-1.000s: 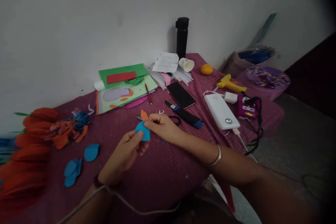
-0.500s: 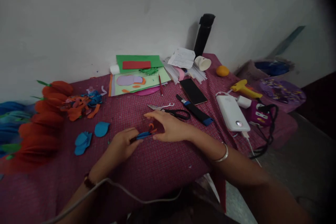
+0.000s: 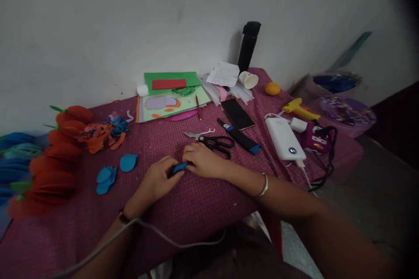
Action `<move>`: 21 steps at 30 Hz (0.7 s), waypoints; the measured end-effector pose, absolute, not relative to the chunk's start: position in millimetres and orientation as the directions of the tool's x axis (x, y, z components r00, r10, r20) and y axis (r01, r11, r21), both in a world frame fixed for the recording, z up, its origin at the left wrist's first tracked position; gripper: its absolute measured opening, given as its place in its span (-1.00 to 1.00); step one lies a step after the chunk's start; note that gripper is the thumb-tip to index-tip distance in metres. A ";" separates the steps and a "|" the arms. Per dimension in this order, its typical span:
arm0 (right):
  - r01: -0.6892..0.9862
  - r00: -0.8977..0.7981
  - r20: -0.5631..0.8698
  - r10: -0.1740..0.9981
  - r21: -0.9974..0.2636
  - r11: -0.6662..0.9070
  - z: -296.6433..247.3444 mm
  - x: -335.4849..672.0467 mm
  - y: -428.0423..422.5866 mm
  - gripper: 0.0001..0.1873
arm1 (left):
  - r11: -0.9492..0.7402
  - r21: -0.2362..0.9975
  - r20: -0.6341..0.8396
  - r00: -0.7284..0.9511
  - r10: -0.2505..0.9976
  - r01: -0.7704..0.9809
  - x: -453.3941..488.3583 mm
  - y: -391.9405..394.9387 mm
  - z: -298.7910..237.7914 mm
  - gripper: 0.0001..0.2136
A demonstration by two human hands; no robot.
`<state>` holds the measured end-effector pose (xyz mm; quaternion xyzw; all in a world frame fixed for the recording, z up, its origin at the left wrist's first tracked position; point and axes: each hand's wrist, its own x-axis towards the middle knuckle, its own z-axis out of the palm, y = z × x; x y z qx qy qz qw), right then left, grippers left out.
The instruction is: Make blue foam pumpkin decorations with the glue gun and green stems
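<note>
A small folded blue piece (image 3: 179, 167), like the blue foam or felt shapes nearby, sits between my two hands just over the cloth. My left hand (image 3: 161, 178) grips its left end with thumb and fingers. At the other end, my right hand (image 3: 203, 160) is closed on it, fingers bent down; the fingers hide that end. Left of my hands lie a rounded blue cut-out (image 3: 128, 162) and a small stack of blue cut-outs (image 3: 106, 179). Black-handled scissors (image 3: 216, 141) rest just beyond my right hand, blades apart.
Orange pumpkin-like shapes (image 3: 62, 152) and orange and blue scraps (image 3: 100, 135) lie left. Coloured sheets (image 3: 176, 104) lie behind. Right stand a box cutter (image 3: 244, 139), phone (image 3: 237, 113), white power bank (image 3: 284, 138) and yellow glue gun (image 3: 301, 109). A white cable (image 3: 176, 246) crosses my left forearm.
My right hand, spread open before, has moved left and down and closed on the blue piece. An orange curl seen at its end is now hidden. The view has shifted slightly.
</note>
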<state>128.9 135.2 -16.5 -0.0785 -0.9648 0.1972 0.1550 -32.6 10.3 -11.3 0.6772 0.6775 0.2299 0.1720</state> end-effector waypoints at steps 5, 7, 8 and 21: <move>0.137 -0.957 0.208 0.204 -0.296 0.945 -12.4 127.8 130.7 -0.89 | -0.043 0.605 0.121 -0.038 0.992 0.795 -31.7 11.2 -20.6 -0.79; 0.134 -0.966 0.179 0.185 -0.261 0.956 -11.1 127.6 128.2 -0.87 | -0.046 0.620 0.124 -0.040 0.992 0.784 -29.7 10.9 -22.5 -0.80; 0.125 -0.971 0.169 0.170 -0.249 0.960 -10.9 127.3 127.3 -0.87 | -0.051 0.628 0.128 -0.039 0.991 0.777 -28.6 10.6 -23.2 -0.81; 0.077 -0.914 0.289 0.285 -0.566 0.821 -10.3 131.5 132.9 -0.94 | -0.135 0.664 0.303 -0.099 0.948 0.735 -27.9 4.7 -20.6 -0.91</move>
